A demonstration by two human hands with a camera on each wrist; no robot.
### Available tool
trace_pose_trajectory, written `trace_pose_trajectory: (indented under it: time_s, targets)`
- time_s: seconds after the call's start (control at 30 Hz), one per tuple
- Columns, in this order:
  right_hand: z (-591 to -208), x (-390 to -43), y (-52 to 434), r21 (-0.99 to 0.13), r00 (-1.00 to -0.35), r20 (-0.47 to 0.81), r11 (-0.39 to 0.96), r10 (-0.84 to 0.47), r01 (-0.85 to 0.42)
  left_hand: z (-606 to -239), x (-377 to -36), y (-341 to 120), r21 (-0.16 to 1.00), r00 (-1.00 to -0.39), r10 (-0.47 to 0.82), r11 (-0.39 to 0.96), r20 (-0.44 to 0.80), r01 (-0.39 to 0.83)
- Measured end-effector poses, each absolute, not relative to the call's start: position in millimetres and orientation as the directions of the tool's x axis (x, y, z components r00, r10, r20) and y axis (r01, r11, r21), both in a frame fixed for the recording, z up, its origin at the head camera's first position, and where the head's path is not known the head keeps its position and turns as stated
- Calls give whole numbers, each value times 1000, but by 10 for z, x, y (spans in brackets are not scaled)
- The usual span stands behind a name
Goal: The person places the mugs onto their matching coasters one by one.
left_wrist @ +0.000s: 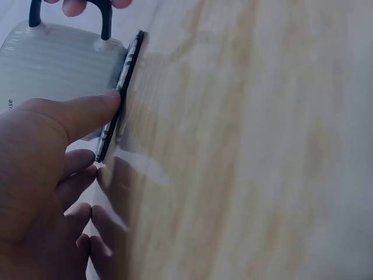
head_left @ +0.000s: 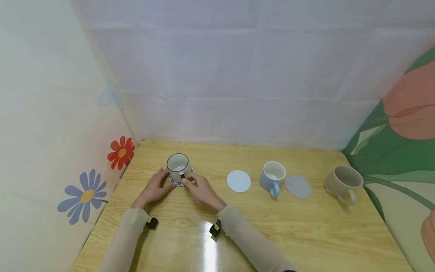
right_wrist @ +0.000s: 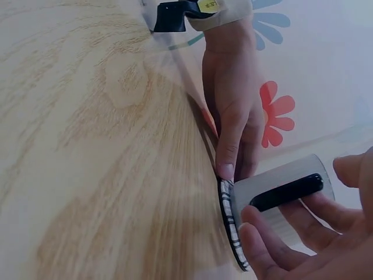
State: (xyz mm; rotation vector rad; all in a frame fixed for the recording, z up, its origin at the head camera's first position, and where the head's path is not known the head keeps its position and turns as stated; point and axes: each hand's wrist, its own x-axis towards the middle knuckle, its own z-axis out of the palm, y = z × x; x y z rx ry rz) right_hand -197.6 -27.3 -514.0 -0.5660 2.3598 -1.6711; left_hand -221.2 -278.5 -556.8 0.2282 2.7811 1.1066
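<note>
A mug stands upright on a checked coaster at the table's left rear, its handle toward the person. Left hand: grip relaxed, thumb touching the coaster's edge. Right hand at the handle; I cannot tell whether its grip is closed.

You've got an off-white mug with black rim and handle centre-left, plus a dark-and-white plaid coaster. Right of centre: light blue mug, white inside; pale bluish-white coaster left of it, grey coaster right. Far-right mug is beige. Your sleeves are cream, table yellowish woodgrain.
</note>
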Motion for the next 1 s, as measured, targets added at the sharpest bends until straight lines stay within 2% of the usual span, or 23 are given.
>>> trace_pose_trajectory:
  time_s: [0.17,0.47,0.7,1.0]
  targets:
    - [-5106,-1959,-232,-937,-899,49,291,-436,-192,-5547,-2195,-2804,681,-980,197,721,-23,129]
    - [-5045,-1921,-120,-920,-904,59,329,-424,-214,-5441,-2114,-2816,701,-976,214,701,-34,130]
    - [-4951,-1867,1,-912,-897,107,317,-429,-261,-5337,-2072,-2817,695,-986,153,716,-70,61]
    - [-4848,-1820,142,-908,-892,129,311,-433,-282,-5261,-2001,-2851,665,-992,124,738,30,113]
